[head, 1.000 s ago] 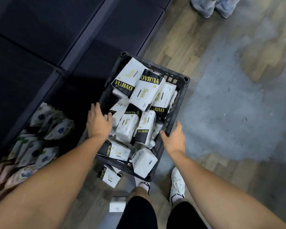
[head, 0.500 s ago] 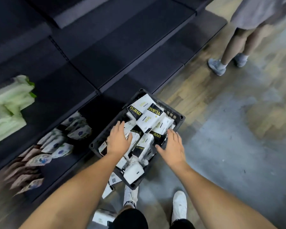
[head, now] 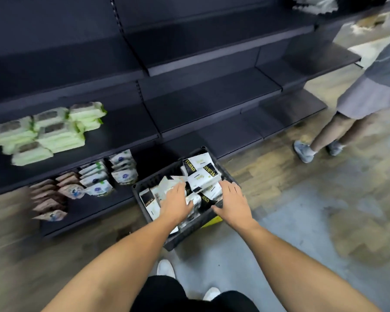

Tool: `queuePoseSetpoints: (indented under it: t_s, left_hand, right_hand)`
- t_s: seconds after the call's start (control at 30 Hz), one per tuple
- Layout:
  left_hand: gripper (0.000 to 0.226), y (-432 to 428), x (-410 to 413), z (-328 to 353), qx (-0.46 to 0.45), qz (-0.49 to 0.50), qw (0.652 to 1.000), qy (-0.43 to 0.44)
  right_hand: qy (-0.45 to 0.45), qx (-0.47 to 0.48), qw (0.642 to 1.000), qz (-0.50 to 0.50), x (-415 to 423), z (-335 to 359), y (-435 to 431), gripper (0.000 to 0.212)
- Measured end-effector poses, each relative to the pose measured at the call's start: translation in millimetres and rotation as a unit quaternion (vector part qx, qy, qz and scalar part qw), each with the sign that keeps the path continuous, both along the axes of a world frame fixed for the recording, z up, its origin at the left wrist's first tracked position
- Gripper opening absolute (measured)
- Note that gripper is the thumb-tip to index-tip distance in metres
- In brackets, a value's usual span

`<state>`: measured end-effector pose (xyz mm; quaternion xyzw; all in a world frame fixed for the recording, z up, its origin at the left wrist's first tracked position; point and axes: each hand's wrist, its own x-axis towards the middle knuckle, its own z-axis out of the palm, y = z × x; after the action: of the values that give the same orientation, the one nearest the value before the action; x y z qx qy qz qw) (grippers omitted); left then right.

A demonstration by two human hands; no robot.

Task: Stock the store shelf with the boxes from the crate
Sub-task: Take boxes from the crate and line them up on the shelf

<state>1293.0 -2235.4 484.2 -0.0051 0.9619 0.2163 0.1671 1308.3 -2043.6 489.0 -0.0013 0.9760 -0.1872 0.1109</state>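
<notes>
A black plastic crate (head: pixel 185 235) sits on the floor in front of the dark shelving (head: pixel 212 97). It holds several white and black boxes (head: pixel 198 167) with yellow lettering, piled loosely. My left hand (head: pixel 175 202) lies flat with straight fingers on the boxes in the crate's middle. My right hand (head: pixel 233 200) reaches in from the right rim, fingers straight over the boxes. Neither hand grips a box.
Green and white packs (head: pixel 47 131) lie on a middle shelf at left. Pouches (head: pixel 95 179) stand on the bottom shelf beside the crate. Another person (head: pixel 356 109) stands at the right on the floor. My white shoes (head: pixel 166 267) are below the crate.
My head has tilted up, so more of the shelving and the other person show. Both hands have moved from the crate's rims onto the boxes.
</notes>
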Motion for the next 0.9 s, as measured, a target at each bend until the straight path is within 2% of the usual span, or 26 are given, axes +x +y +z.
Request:
queuePoseSetpoints:
  t_s: [0.2,0.43,0.57,0.9]
  left_hand:
    - [0.065,-24,-7,-11,0.001,0.039,0.999,-0.018]
    - [0.063,-58,-37,-35,0.020,0.117,0.991,-0.063]
    - [0.065,-67,-52,-34,0.032,0.118,0.990,-0.066]
    - [0.068,-59,-67,-64,0.007,0.202,0.972,-0.122]
  right_hand:
    - [-0.010,0.074,0.993,0.092,-15,-1,-10,0.082]
    - [-0.037,0.133,0.981,0.139,-60,-22,-20,0.084]
    - [-0.041,0.162,0.974,0.152,-86,-26,-19,0.088]
    - [-0.067,0.183,0.951,0.240,-173,-62,-2,0.087]
